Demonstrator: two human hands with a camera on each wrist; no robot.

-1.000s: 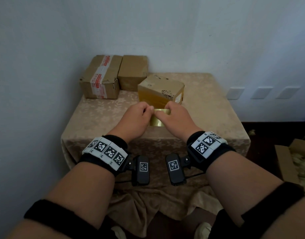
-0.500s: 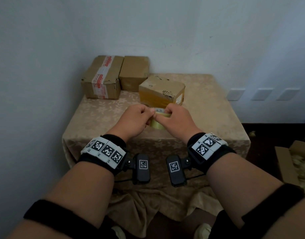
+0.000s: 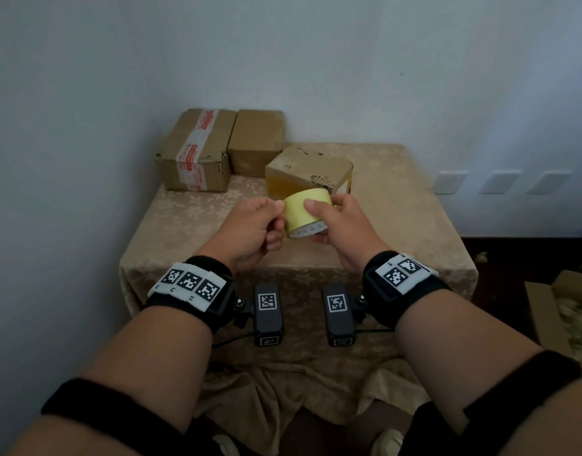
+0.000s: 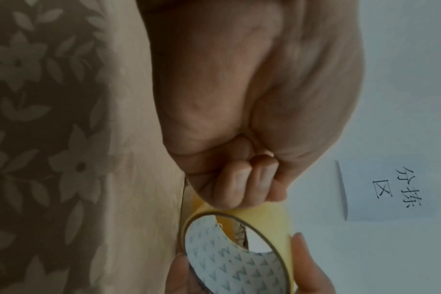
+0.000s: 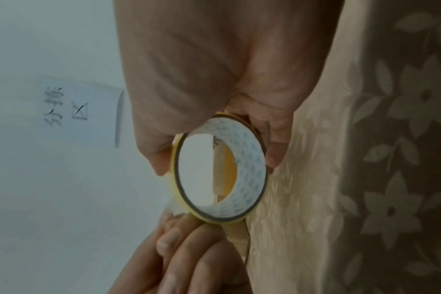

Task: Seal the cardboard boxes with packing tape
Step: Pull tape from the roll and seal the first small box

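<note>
Both hands hold a yellow packing tape roll (image 3: 304, 213) in the air above the table, in front of the nearest cardboard box (image 3: 309, 169). My right hand (image 3: 316, 222) grips the roll with its thumb on top and fingers underneath. My left hand (image 3: 279, 207) pinches the roll's left edge between thumb and forefinger. In the left wrist view the curled left fingers (image 4: 242, 191) sit on the roll (image 4: 274, 220). The right wrist view looks through the roll's patterned core (image 5: 249, 163). A box (image 3: 197, 153) with red-and-white tape and a plain box (image 3: 256, 141) stand at the back left.
The table (image 3: 398, 225) wears a beige floral cloth that hangs over its front edge. Walls close it in at the left and back. An open carton (image 3: 553, 311) sits on the floor to the right. A paper sign (image 4: 390, 191) hangs on the wall.
Both hands have lifted the tape roll from just above the cloth and tipped it, so its yellow outer face now shows. The boxes have not moved.
</note>
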